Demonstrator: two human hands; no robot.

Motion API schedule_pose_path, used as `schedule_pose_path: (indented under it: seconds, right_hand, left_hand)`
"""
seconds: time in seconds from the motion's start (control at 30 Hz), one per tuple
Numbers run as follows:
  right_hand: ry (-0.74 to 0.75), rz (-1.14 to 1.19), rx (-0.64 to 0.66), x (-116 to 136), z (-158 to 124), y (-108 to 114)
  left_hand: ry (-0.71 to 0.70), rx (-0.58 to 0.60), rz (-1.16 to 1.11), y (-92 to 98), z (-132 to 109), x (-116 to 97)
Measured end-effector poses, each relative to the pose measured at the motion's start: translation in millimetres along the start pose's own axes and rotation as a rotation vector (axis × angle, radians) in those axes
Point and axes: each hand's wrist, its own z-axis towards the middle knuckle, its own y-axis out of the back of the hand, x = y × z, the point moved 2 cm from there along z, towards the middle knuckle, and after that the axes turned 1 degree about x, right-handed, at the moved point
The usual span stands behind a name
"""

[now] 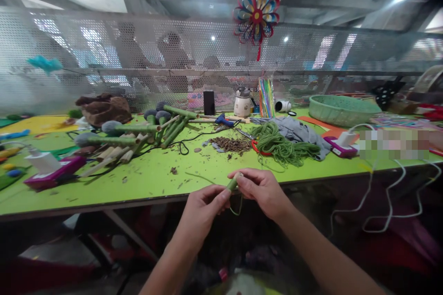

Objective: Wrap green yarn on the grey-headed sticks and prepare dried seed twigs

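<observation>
My left hand (207,203) is closed round the lower part of a short green tube (233,183), which tilts up to the right just in front of the table edge. It looks wrapped in green cord. At the tube's upper end, my right hand (265,189) pinches with thumb and fingers. A loose strand of green cord (199,176) trails from the hands onto the table, and another loop hangs below them. Beyond the right hand lies a tangled heap of green cord (273,140), with red-handled scissors (260,148) partly under it.
On the green table (138,184) lie brown crumbs (231,145), a blue glue gun (224,121) and grey cloth (294,131). Green-wrapped sticks with grey tips (119,128) are piled left. Power strips (53,173) sit at both sides; a green basin (342,109) stands back right.
</observation>
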Motion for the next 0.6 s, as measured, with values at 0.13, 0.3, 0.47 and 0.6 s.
schedule_pose_path:
  seconds: [0.13, 0.3, 0.47, 0.6]
  right_hand:
    - [-0.029, 0.122, -0.055, -7.2, -0.2, -2.8]
    - [-0.004, 0.128, -0.127, -10.6, 0.1, -4.2]
    - [0.043, 0.017, -0.154, -6.3, -3.7, -3.9]
    - [0.055, -0.076, -0.117, -1.7, -7.5, -2.0]
  left_hand:
    - [-0.053, -0.088, 0.05, -5.8, -1.9, 5.9]
    - [-0.256, -0.272, 0.292, -8.2, -6.5, 8.5]
    - [-0.449, -0.411, 0.51, -10.2, -9.6, 6.2]
    - [-0.218, -0.104, 0.3, -7.6, -5.7, -0.1]
